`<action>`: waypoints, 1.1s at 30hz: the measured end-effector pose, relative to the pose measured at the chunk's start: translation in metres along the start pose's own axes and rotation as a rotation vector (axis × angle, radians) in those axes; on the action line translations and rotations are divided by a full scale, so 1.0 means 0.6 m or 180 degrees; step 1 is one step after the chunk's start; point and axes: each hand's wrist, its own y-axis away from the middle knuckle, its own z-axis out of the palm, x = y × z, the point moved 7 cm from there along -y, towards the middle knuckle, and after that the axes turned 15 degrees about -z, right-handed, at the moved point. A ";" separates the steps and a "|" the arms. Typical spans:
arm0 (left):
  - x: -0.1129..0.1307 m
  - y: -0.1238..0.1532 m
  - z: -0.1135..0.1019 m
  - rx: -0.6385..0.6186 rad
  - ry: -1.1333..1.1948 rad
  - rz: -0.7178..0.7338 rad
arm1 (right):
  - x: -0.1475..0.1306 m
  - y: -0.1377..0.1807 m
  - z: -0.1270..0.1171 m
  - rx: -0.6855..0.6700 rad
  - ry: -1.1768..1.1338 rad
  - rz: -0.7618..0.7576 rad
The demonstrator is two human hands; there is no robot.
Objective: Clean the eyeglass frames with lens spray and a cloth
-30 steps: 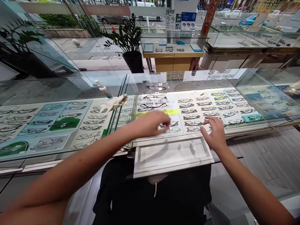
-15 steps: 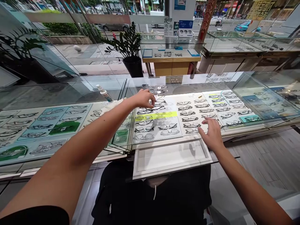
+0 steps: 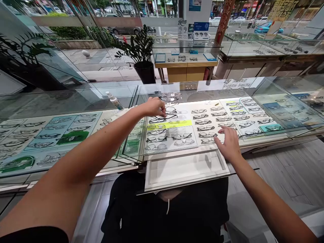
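Note:
My left hand (image 3: 154, 107) reaches over the glass counter top, fingers curled downward and pinched at a pair of dark-framed eyeglasses (image 3: 170, 117). Part of that pair is hidden under the fingers. Just behind it, more clear and thin-framed eyeglasses (image 3: 171, 97) stand in a row on the glass. My right hand (image 3: 229, 143) hovers by the front of the counter, thumb and fingers apart, holding nothing. Beneath the glass, near that hand, rows of eyeglasses (image 3: 205, 128) lie on white boards.
A white pulled-out tray (image 3: 186, 168) juts from the counter front toward my lap. A spray bottle (image 3: 114, 100) stands on the glass at left, beside whitish cloth or tissue. The display case (image 3: 76, 98) extends to both sides. Beyond are a potted plant (image 3: 144, 69) and another showcase (image 3: 187, 64).
The view has shifted slightly, moving the counter a little to the right in the picture. My left hand stays at the dark-framed eyeglasses; my right hand keeps its pose.

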 end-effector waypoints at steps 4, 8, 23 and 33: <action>0.036 0.070 -0.025 -0.0043 0.0181 0.0182 | 0.001 0.000 -0.001 0.0014 0.0011 -0.0018; 0.107 0.181 -0.019 -0.0569 0.0670 0.0394 | 0.001 0.000 -0.002 0.0022 0.0014 -0.0036; 0.155 0.290 0.245 -0.1393 0.1343 -0.0151 | -0.005 0.004 -0.002 0.0012 0.0041 -0.0037; 0.131 0.091 0.305 0.0689 0.0205 -0.0577 | -0.010 0.004 -0.002 -0.0048 0.0041 -0.0040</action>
